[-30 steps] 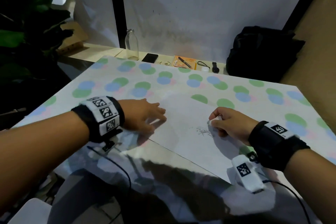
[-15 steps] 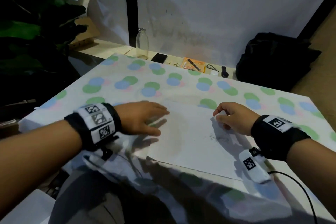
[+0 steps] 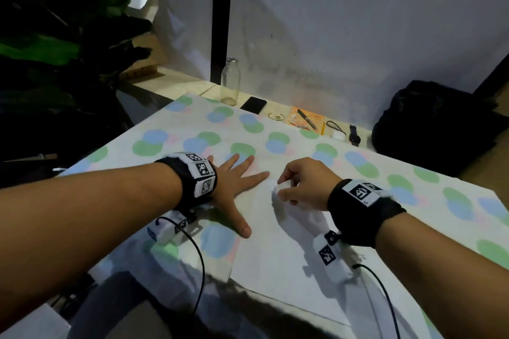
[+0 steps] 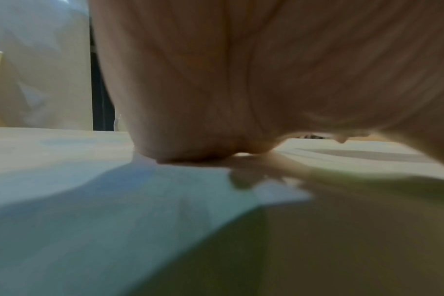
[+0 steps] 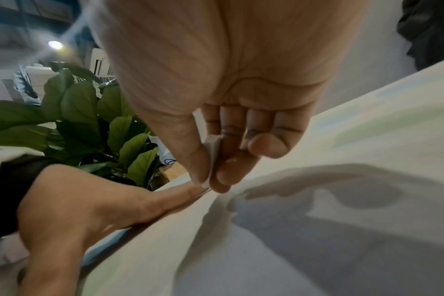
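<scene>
- Right hand [image 3: 305,184] pinches a small eraser [image 3: 276,190] between thumb and fingers, low over the paper [image 3: 275,256], near its far-left corner.
- Left hand [image 3: 234,187] lies flat and spread, pinning the paper's edge.
- Bare paper shows no marks, so rubbing looks nearly done.

your left wrist view is blurred, and your left hand [image 4: 241,80] fills most of it, so its fingers are out of sight there. your right hand [image 5: 216,80] covers most of the small white piece [image 5: 214,158] it pinches; you cannot tell what it is. the black bag [image 3: 440,124] runs off the head view's right edge, and the bits beside the pen [image 3: 306,118] are too small to name.
</scene>
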Available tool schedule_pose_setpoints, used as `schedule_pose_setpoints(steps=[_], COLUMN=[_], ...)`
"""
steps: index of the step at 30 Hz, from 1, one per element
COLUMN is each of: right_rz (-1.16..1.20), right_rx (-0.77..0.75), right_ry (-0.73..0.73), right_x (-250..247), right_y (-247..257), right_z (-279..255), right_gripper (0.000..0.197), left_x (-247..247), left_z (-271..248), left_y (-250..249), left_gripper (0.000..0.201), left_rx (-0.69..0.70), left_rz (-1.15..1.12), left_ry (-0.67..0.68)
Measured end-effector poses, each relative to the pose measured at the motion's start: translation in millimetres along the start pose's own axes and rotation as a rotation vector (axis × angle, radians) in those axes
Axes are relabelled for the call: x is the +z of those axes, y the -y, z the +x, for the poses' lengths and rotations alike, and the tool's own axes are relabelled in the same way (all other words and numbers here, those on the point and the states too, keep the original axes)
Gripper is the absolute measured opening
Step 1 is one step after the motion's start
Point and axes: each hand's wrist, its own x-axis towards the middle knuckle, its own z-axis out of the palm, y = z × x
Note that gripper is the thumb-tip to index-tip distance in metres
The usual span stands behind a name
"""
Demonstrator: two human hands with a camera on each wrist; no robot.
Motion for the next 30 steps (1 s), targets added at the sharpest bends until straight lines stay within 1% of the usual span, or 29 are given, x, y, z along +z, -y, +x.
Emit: schedule_pose_setpoints(steps=[4, 6, 11, 13, 16, 18, 19, 20, 22, 23, 24, 25, 27, 28, 29, 30], right_rz=[-0.058, -0.068, -0.127, -0.126, -0.123, -0.151, -0.171, -0.193, -0.209, -0.195, -0.189, -0.195, -0.199, -0.199, -0.207, -0.219], right_rx=[-0.004, 0.007, 0.003, -0.031, -0.159, -0.200, -0.194, -0.163, -0.072, -0.055, -0.068, -0.106, -0.192, -0.207, -0.195, -0.164], right_ry=[-0.016, -0.026, -0.057, 0.001, 0.136, 0.171, 0.163, 0.125, 0.007, -0.028, -0.025, 0.012, 0.139, 0.182, 0.183, 0.140], right_x=[15, 20, 21, 23, 35, 35, 31, 27, 20, 21, 23, 27, 33, 34, 32, 28], right_y=[12, 13, 19, 25, 35, 36, 34, 32, 27, 26, 27, 31, 40, 40, 40, 39], right_z=[24, 31, 33, 23, -8, -17, -14, -6, 9, 12, 11, 3, -15, -20, -18, -11], right_gripper=[0.018, 0.021, 0.019, 0.018, 0.015, 0.015, 0.016, 0.014, 0.013, 0.015, 0.015, 0.015, 0.015, 0.016, 0.015, 0.014], left_x=[1, 2, 6, 6, 7, 7, 8, 8, 8, 8, 8, 8, 9, 9, 9, 9], left_z=[1, 3, 5, 6, 8, 9, 9, 9, 10, 10, 10, 10, 11, 10, 10, 10], left_y=[-3, -4, -4, -5, -5, -5, -4, -4, -4, -4, -3, -3, -3, -3, -4, -4], left_gripper=[0.131, 0.133, 0.136, 0.136, 0.137, 0.138, 0.138, 0.138, 0.138, 0.138, 0.139, 0.139, 0.140, 0.141, 0.141, 0.140], left_rx=[-0.009, -0.018, -0.037, -0.045, -0.049, -0.055, -0.057, -0.058, -0.059, -0.059, -0.058, -0.057, -0.056, -0.056, -0.055, -0.055], left_rz=[0.013, 0.038, 0.076, 0.085, 0.079, 0.087, 0.093, 0.095, 0.092, 0.091, 0.090, 0.089, 0.091, 0.093, 0.093, 0.094], left_ry=[0.014, 0.013, -0.016, -0.023, -0.028, -0.031, -0.029, -0.027, -0.027, -0.028, -0.028, -0.030, -0.041, -0.041, -0.038, -0.034])
